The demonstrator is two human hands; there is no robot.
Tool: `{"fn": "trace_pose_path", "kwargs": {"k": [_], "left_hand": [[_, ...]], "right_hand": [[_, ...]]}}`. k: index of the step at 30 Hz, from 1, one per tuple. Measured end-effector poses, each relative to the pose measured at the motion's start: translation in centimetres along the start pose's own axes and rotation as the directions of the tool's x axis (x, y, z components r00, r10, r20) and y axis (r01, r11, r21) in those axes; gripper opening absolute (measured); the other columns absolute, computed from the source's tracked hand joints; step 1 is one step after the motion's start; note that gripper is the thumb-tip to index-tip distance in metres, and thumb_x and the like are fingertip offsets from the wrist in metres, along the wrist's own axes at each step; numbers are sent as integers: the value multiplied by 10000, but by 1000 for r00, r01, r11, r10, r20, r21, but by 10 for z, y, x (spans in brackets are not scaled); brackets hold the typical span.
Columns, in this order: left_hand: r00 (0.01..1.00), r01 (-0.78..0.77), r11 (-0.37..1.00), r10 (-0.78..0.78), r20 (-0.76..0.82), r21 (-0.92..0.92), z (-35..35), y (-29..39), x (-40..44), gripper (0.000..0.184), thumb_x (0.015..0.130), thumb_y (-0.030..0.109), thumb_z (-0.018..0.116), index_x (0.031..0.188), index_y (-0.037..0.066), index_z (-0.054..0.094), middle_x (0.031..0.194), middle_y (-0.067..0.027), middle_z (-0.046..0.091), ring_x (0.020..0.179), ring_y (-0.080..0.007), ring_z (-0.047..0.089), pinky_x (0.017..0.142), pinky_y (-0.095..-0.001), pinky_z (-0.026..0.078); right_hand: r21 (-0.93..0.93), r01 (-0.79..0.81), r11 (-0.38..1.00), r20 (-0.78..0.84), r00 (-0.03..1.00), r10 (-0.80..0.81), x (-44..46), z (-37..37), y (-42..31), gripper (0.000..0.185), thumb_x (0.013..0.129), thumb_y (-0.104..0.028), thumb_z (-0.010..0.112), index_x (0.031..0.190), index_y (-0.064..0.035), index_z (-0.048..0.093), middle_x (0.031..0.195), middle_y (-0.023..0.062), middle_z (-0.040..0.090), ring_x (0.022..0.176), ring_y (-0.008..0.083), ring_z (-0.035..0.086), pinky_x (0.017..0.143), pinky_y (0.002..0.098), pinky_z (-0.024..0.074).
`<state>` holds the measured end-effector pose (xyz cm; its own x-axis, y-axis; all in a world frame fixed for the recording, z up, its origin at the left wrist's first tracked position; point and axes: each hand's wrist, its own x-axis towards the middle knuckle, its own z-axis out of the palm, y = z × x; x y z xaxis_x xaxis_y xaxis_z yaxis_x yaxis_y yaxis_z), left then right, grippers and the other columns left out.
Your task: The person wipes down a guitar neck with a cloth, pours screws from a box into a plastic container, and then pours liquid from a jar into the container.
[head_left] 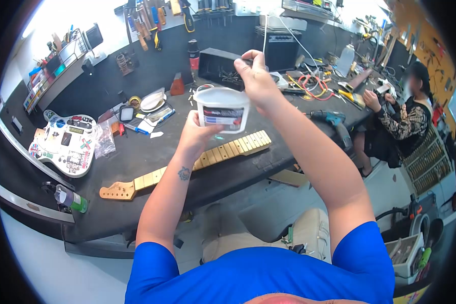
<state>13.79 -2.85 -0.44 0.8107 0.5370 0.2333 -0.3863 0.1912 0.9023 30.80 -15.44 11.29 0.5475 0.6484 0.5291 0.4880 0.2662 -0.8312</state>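
My left hand (200,133) grips a translucent white plastic tub (242,112) with a dark printed label, raised above the bench. My right hand (258,77) is closed at the right edge of a black box (213,61), thumb and fingers pinching its rim. Tilted with its open side facing me, the box has small dark metal pieces (230,77) inside. Below the tub lies a wooden guitar neck (215,157), its headstock toward the left. What sits inside the tub is hard to make out.
A sticker-covered white guitar body (68,144) and a green bottle (73,198) are on the left. To the right are a cordless drill (335,124), red cable (319,86) and cluttered tools. Another person (413,116) sits at the bench's right end.
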Motion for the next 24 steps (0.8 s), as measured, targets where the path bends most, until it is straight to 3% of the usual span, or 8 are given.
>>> {"fn": "trace_pose_path", "kwargs": {"k": [1,2,4,7,10,19,22,24], "left_hand": [[1000,-20,1000,20,20,13,1,-1,-4,657,810,-48,895,1279,12,438,1274,-147,648,1184,-214,689,1065,-400,563],[999,-28,999,29,-15,27,-3,-9,-3,674,797,-50,904,1279,5,436,1268,-145,645,1190,-221,683,1051,-401,570],[994,-31,999,30,-100,-8,-7,-13,-7,692,788,-60,902,1295,-5,435,1264,-148,640,1199,-228,678,1041,-399,575],[988,-53,996,62,-139,70,-25,-13,1,713,778,-73,897,1317,-16,434,1270,-156,632,1194,-231,680,1050,-398,577],[988,-35,999,35,-151,6,-27,-4,-2,721,773,-82,888,1330,-25,433,1280,-163,627,1198,-234,679,1058,-398,581],[984,-50,998,44,-175,-31,-34,4,-1,743,764,-116,866,1345,-13,414,1295,-157,622,1207,-246,678,1047,-398,593],[989,-38,999,33,-147,-34,-34,0,1,766,749,-128,860,1345,4,398,1289,-140,619,1199,-246,681,1046,-399,595],[985,-148,988,143,-96,-50,-27,6,-5,792,728,-145,842,1409,8,467,1333,-106,644,1238,-224,675,1053,-387,594]], "right_hand": [[2,14,1000,42,999,-14,-4,5,-2,312,1142,-362,559,1325,-166,400,1097,41,490,1003,115,479,834,315,444],[26,-39,999,100,994,36,-4,9,2,306,1116,-283,579,1318,-145,395,1085,40,478,1021,128,463,913,308,418],[125,-77,989,117,991,63,-7,16,6,313,1061,-193,597,1291,-135,393,1096,35,450,1008,119,440,905,296,414],[168,7,986,216,975,-44,-10,20,25,356,994,-170,609,1272,-125,392,1030,61,519,935,136,526,805,333,464],[121,78,990,202,974,-101,-13,27,30,342,954,-125,618,1225,-126,409,1059,40,474,911,130,493,814,318,452],[325,142,935,108,977,-186,-13,28,31,333,798,-2,627,1053,-112,442,1248,77,515,1205,175,458,1095,318,362],[360,161,919,68,978,-198,-10,13,41,352,788,4,655,1059,-118,464,1259,73,505,1228,180,464,1087,316,372],[534,119,837,-15,991,-132,-4,-2,60,353,806,13,676,1066,-155,508,1213,52,540,1091,150,548,915,323,467]]}}
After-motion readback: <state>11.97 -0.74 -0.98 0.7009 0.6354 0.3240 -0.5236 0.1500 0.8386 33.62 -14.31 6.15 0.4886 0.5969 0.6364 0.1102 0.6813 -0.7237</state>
